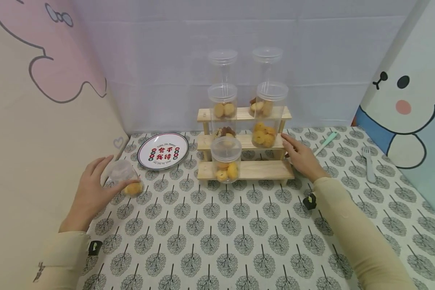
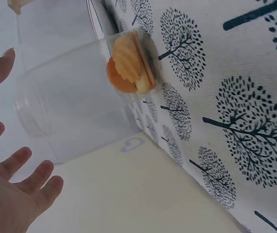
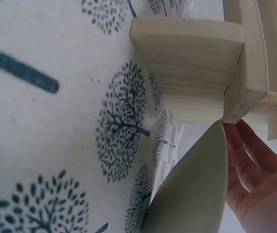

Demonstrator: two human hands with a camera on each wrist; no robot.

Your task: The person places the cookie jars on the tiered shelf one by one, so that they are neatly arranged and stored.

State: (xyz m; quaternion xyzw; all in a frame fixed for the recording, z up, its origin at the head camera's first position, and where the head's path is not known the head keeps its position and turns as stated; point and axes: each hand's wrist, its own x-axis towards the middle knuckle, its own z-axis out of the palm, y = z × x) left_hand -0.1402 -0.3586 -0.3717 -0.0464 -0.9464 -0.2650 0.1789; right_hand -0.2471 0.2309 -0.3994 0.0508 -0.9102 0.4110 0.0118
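At the left, my left hand [image 1: 94,189] is spread beside a clear plastic jar [image 2: 70,92] with a few orange and yellow cookies [image 2: 128,63] at its bottom. The left wrist view shows a gap between its fingers and the jar. My right hand [image 1: 302,158] is at the right end of a three-step wooden shelf [image 1: 264,170], fingertips against or just behind its side; firm contact is hard to tell. In the right wrist view, its fingers [image 3: 254,155] stretch behind the wood, partly hidden by a pale green curved surface [image 3: 191,189] of unclear kind.
Several lidded clear jars of cookies stand on the shelf, including a front jar [image 1: 226,159] on the lowest step. A plate [image 1: 163,163] with red characters lies left of the shelf. To the right lie a mint-handled utensil [image 1: 327,142] and a fork [image 1: 369,165] on the tree-print tablecloth [image 1: 239,245].
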